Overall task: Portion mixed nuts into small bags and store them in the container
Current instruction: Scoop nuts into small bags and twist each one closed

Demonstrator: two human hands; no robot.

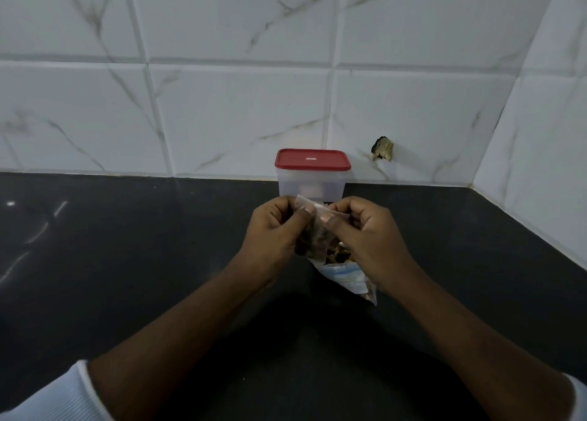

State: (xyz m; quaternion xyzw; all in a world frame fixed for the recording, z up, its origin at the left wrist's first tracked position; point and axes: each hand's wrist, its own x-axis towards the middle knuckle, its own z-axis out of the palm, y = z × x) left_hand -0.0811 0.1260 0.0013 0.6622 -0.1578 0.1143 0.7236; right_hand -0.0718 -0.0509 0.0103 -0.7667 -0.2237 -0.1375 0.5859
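1. The left hand and right hand meet over the middle of the black counter. Each pinches the top edge of the small bag between thumb and curled fingers, so both are grasping it.
2. The small bag hangs between the thumbs with dark nuts in its lower part. I judge that the person is pressing its mouth closed, though the blur hides whether the strip has sealed.
3. The large nut bag lies on the counter at 5 o'clock from the hands, partly under the right hand. Its mouth looks open, with nuts showing.
4. The container stands at 12 o'clock against the tiled wall, just beyond the hands. Its red lid is on.
5. Risk: a seal pressed only in part. The plastic is thin and slippery, and a nut caught in the strip would keep it from closing, so the portion could spill later.
6. Risk: the right wrist sits low over the large nut bag. A careless sweep toward 12 o'clock could drag it and scatter nuts across the counter.
7. Risk: the lid must come off before storing. Opening it one-handed could tip the light container or drop the small bag.
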